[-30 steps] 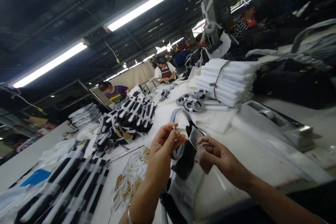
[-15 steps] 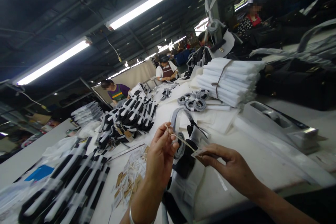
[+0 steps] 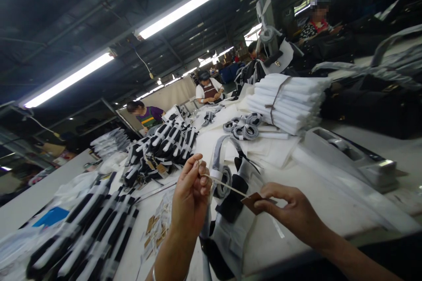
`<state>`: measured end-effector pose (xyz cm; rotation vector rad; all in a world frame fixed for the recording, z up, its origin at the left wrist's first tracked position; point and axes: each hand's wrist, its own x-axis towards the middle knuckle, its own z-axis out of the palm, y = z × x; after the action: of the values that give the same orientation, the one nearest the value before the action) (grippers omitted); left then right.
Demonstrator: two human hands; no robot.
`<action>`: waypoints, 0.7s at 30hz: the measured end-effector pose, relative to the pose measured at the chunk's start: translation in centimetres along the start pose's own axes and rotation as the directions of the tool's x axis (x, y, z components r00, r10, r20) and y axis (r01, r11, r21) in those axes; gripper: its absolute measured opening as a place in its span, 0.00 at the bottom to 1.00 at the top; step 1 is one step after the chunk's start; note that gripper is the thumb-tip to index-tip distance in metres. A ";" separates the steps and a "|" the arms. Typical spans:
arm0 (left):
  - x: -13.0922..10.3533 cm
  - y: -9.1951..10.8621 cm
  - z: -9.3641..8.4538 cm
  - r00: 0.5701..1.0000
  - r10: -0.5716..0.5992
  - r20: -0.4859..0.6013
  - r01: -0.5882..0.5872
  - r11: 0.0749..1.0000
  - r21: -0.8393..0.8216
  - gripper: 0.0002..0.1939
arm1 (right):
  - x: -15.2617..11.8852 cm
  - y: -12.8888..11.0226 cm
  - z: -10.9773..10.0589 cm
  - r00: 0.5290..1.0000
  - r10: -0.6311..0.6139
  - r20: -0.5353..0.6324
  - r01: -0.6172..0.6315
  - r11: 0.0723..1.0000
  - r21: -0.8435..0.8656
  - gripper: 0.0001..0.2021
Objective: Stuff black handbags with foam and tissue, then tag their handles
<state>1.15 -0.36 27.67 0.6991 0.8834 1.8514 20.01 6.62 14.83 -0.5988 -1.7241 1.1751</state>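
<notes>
My left hand [image 3: 192,189] pinches one end of a pale string [image 3: 227,185], which stretches taut toward the right. At its other end hangs a brown cardboard tag [image 3: 253,203], gripped between the thumb and fingers of my right hand [image 3: 286,210]. Under both hands lies a black bag [image 3: 229,246] partly wrapped in whitish film, with a grey wrapped strap [image 3: 217,153] curving up from it. Left of my left wrist, a heap of loose tags with strings [image 3: 158,224] rests on the white table [image 3: 296,239].
A grey tape dispenser [image 3: 349,153] stands at the right, near a tied bundle of white rolls [image 3: 286,101]. Coiled straps [image 3: 245,131] lie farther in. Black-and-white wrapped pieces [image 3: 89,232] fill the left. Several people work in the background.
My left hand has moved left and slightly down, drawing the string straighter. In my right hand the tag has turned, so its brown face now shows.
</notes>
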 end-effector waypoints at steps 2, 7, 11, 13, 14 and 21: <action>-0.2 0.1 0.1 1.000 0.014 0.010 -0.015 0.998 0.068 0.14 | -0.1 0.1 0.1 0.996 0.001 0.086 0.003 0.999 -0.046 0.13; -1.2 -0.2 0.4 0.985 -0.096 0.143 0.050 0.954 0.295 0.11 | -0.1 -0.4 1.1 0.992 -0.051 0.115 0.054 0.998 -0.020 0.23; -1.8 -0.3 0.6 0.965 -0.153 0.215 0.069 0.932 0.355 0.11 | 0.6 -1.7 3.1 0.986 -0.050 0.157 0.018 0.980 0.196 0.24; -1.9 -0.2 0.5 0.964 -0.145 0.223 0.063 0.938 0.339 0.11 | 1.0 -2.4 4.1 0.981 0.032 0.190 -0.098 0.932 0.350 0.20; -2.0 -0.1 0.4 0.966 -0.140 0.219 0.063 0.942 0.328 0.10 | 1.1 -2.6 4.6 0.975 0.084 0.207 -0.165 0.895 0.414 0.18; -2.1 0.4 -1.4 0.980 -0.120 0.161 0.065 0.949 0.309 0.10 | 1.1 -2.1 5.2 0.925 0.246 0.289 -0.366 0.779 0.509 0.12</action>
<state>0.73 -2.82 27.03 0.9795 1.0737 1.5575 15.09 4.26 16.66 -0.4101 -1.3643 1.9456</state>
